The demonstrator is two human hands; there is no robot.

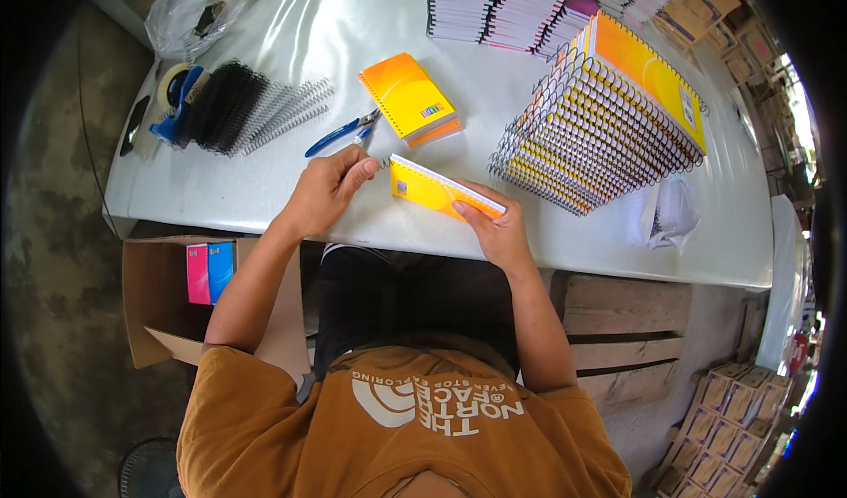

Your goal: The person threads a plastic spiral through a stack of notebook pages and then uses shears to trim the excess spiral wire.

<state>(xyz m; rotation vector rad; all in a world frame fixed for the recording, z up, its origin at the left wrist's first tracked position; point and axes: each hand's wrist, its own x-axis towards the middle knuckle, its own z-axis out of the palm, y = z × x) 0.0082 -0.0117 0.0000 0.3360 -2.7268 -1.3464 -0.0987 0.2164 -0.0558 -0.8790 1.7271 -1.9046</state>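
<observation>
Over the pale table (pixel 207 189), left of the bound stack (pixel 600 123), our right hand (pixel 501 233) grips a tilted notepad (pixel 432 193), thumb on its yellow-orange cover (pixel 430 198); our left hand (pixel 331 187) pinches a coil (pixel 384 164).

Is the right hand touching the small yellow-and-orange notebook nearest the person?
Touching. The head view shows the right hand gripping the notebook at its right end, the thumb pressed on its cover.
</observation>
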